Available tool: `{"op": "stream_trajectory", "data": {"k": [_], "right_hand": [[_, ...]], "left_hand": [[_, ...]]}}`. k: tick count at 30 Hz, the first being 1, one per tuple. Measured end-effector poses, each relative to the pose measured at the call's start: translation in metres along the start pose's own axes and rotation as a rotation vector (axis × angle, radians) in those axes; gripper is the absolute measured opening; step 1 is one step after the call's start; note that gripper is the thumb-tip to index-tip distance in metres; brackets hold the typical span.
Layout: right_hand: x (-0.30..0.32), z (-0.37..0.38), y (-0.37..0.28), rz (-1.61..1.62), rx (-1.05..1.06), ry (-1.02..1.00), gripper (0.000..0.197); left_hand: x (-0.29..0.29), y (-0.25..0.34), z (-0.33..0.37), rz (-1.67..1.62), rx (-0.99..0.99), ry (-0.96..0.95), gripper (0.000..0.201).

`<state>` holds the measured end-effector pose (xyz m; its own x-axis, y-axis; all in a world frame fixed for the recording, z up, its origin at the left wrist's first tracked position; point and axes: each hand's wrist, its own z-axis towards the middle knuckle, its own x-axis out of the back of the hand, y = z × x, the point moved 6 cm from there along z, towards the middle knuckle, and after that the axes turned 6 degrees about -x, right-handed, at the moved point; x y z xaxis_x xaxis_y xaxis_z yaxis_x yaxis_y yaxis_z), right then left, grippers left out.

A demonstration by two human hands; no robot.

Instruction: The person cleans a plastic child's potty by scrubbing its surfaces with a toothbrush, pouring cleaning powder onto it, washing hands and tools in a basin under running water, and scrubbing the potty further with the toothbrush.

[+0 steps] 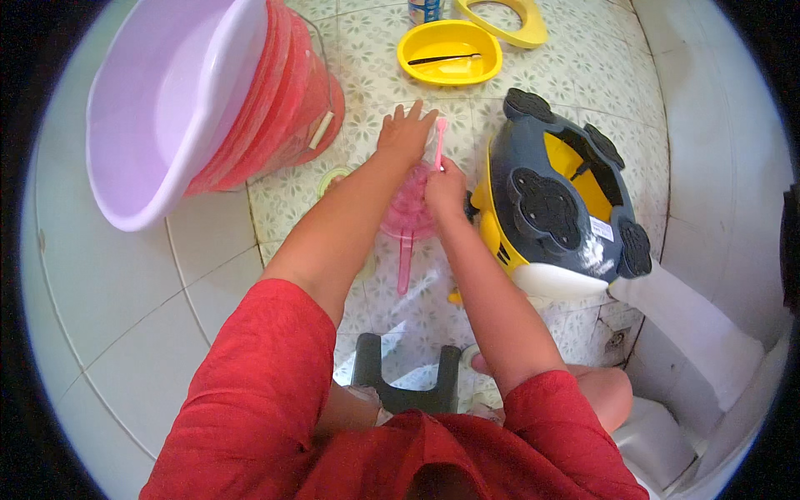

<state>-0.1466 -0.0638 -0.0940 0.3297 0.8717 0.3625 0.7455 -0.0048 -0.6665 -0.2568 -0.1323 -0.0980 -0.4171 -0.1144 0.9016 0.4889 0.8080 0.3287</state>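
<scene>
A pink brush (441, 133), like a toothbrush, rises from my right hand (446, 190), whose fingers are closed round its handle. Ahead and to the left, my left hand (406, 133) reaches out low over the floor, fingers spread. It seems to rest on something clear beside the brush head, which I cannot make out. Below both hands is a see-through pink dipper (406, 262) with its handle toward me; my wrists partly cover its bowl. Right of my right hand, a dark grey and yellow plastic potty-like body (546, 208) lies tipped, its rounded black pads facing up.
A lilac basin (154, 108) leans against red buckets (292, 100) at left. Farther off stand a yellow tub (450, 75) holding a black brush (442, 59), a yellow ring seat (527, 33) and a blue can (425, 10). A dark stool (406, 398) is near me; a white pipe (692, 325) runs at right.
</scene>
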Motion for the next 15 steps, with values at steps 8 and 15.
{"op": "stream_trajectory", "data": {"k": [8, 15], "right_hand": [[0.140, -0.163, -0.016, -0.002, 0.576, 0.197, 0.046], [0.252, -0.199, 0.015, -0.121, 0.452, 0.359, 0.051]], "left_hand": [[0.119, 0.100, -0.044, 0.133, -0.147, -0.079, 0.030], [0.138, 0.267, -0.135, 0.023, -0.748, 0.354, 0.022]]}}
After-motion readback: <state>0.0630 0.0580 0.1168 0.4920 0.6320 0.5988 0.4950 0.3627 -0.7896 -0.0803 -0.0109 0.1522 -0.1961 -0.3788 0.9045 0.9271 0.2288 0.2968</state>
